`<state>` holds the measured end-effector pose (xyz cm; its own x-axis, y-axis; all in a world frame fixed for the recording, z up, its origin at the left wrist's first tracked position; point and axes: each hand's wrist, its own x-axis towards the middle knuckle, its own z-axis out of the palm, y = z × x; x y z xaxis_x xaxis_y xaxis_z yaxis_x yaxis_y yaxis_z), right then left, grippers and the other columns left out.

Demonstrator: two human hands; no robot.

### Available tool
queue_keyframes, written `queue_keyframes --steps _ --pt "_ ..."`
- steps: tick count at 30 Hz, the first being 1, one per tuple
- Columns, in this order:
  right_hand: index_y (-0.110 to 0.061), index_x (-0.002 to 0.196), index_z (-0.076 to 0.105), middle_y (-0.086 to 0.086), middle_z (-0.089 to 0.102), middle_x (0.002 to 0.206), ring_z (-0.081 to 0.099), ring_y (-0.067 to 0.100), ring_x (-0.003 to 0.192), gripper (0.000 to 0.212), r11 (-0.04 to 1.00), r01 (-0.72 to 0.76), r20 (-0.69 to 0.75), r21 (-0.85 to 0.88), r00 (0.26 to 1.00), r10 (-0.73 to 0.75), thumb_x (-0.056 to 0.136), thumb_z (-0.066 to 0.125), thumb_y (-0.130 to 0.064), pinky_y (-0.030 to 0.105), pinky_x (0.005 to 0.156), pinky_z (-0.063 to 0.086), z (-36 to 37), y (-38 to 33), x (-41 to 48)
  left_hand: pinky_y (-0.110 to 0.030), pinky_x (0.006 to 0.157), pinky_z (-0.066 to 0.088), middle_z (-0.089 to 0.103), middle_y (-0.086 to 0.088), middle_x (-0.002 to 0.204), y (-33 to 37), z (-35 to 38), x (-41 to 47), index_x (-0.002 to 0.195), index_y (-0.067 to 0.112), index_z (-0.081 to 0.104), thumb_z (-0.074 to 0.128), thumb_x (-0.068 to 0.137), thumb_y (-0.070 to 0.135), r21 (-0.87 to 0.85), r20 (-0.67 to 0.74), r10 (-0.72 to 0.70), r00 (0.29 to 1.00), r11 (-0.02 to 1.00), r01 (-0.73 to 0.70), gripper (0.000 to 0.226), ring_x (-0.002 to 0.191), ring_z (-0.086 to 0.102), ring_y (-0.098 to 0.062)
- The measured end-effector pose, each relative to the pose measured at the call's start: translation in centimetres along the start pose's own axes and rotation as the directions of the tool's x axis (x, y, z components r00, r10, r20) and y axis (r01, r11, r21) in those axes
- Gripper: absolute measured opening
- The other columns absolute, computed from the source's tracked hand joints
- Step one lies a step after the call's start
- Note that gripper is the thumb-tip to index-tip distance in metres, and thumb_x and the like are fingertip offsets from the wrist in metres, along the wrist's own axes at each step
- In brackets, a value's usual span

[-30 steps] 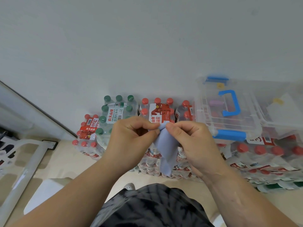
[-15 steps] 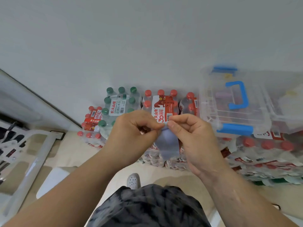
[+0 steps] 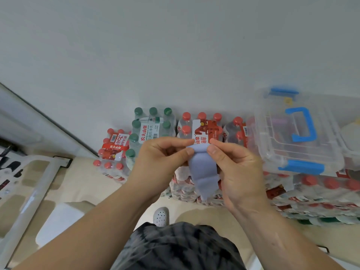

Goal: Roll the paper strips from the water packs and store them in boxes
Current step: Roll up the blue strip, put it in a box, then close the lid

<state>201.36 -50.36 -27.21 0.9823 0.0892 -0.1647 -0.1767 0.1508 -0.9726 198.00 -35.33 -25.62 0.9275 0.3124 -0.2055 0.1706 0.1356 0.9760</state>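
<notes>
Head view: left hand [image 3: 159, 162] & right hand [image 3: 236, 168] both pinch strip [image 3: 202, 172] top, chest-high above packs [image 3: 187, 129]; strip's rolled part hidden behind thumbs. Box [image 3: 298, 131] contents blurry, right edge cut off.

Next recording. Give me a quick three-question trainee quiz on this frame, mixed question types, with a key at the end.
1. True or false: the left hand and the right hand both pinch the top end of the pale blue paper strip.
2. What colour is the handle on the clear box? A red, B blue, C green.
3. Fill in the missing word: from the grip, the strip's free end hangs ___.
Key: 1 true; 2 B; 3 down.
</notes>
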Motion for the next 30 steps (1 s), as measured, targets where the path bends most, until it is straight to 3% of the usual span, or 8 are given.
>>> queue_keyframes --steps 5,9,13,16,19,23,25,30 --pt "-0.033 0.085 0.082 0.001 0.079 0.094 0.075 0.019 0.090 0.012 0.997 0.076 -0.038 -0.023 0.996 -0.077 0.074 0.076 -0.029 0.038 0.081 0.060 4.4 -0.3 0.6 -0.027 0.071 0.059 0.078 -0.008 0.085 1.5 -4.0 2.1 0.088 0.017 0.079 0.072 0.083 -0.006 0.052 0.062 0.081 0.995 0.995 -0.085 0.024 0.081 0.074 -0.021" --pt "-0.031 0.092 0.076 0.011 0.077 0.084 0.074 0.029 0.084 0.013 0.995 0.046 -0.083 -0.086 0.995 -0.053 0.080 0.076 -0.028 0.036 0.068 0.060 8.3 -0.2 1.2 -0.018 0.067 0.054 0.078 0.004 0.079 2.3 -7.5 3.6 0.077 0.033 0.080 0.073 0.083 -0.005 0.097 0.072 0.135 0.988 0.985 -0.141 0.039 0.074 0.072 -0.008" --pt "-0.023 0.083 0.076 0.002 0.078 0.085 0.075 0.024 0.085 0.010 0.990 0.016 -0.125 -0.143 0.992 -0.034 0.086 0.077 -0.013 0.048 0.077 0.062 11.9 0.3 1.3 -0.020 0.069 0.057 0.078 0.005 0.081 2.4 -11.3 5.4 0.079 0.041 0.079 0.074 0.083 -0.003 0.121 0.093 0.148 0.985 0.980 -0.159 0.045 0.075 0.072 -0.013" --pt "-0.024 0.075 0.076 0.000 0.077 0.083 0.074 0.025 0.083 0.016 0.989 0.023 -0.151 -0.146 0.988 -0.045 0.085 0.077 -0.011 0.047 0.078 0.063 13.8 0.5 1.2 -0.024 0.070 0.060 0.076 -0.005 0.080 2.3 -13.1 6.2 0.078 0.038 0.080 0.074 0.082 -0.006 0.114 0.119 0.144 0.982 0.981 -0.157 0.045 0.074 0.070 -0.019" --pt "-0.028 0.072 0.076 -0.002 0.076 0.082 0.071 0.017 0.078 0.020 0.993 0.020 -0.164 -0.118 0.986 -0.040 0.084 0.076 -0.011 0.032 0.070 0.058 15.0 0.9 1.1 -0.027 0.069 0.057 0.071 -0.020 0.079 2.2 -14.3 7.0 0.079 0.032 0.081 0.074 0.079 -0.009 0.057 0.168 0.118 0.979 0.990 -0.130 0.042 0.070 0.064 -0.021" --pt "-0.031 0.071 0.076 -0.004 0.075 0.080 0.070 0.012 0.075 0.009 0.994 0.045 -0.155 -0.096 0.986 -0.060 0.073 0.076 -0.023 0.022 0.067 0.056 16.5 1.1 0.8 -0.025 0.063 0.058 0.076 -0.008 0.075 2.3 -15.5 7.5 0.079 0.023 0.081 0.078 0.069 0.013 -0.076 0.199 0.031 0.980 0.997 -0.016 0.015 0.070 0.070 -0.014" --pt "-0.033 0.071 0.076 -0.007 0.075 0.078 0.071 0.009 0.075 0.008 0.992 0.064 -0.127 -0.113 0.989 -0.078 0.071 0.075 -0.025 0.022 0.068 0.057 17.2 1.0 0.8 -0.026 0.062 0.059 0.076 -0.009 0.076 2.2 -16.0 7.4 0.082 0.016 0.079 0.076 0.071 0.012 -0.098 0.191 -0.008 0.982 0.995 0.027 0.012 0.069 0.071 -0.015" --pt "-0.023 0.097 0.069 -0.001 0.076 0.073 0.069 0.006 0.064 0.017 0.988 0.034 -0.047 -0.153 0.998 -0.041 0.082 0.074 -0.017 0.018 0.059 0.052 18.2 0.8 1.1 -0.035 0.072 0.061 0.076 -0.015 0.081 1.9 -17.5 7.8 0.079 0.019 0.080 0.077 0.070 0.015 -0.097 0.156 -0.017 0.988 0.995 0.033 0.011 0.075 0.071 -0.022"
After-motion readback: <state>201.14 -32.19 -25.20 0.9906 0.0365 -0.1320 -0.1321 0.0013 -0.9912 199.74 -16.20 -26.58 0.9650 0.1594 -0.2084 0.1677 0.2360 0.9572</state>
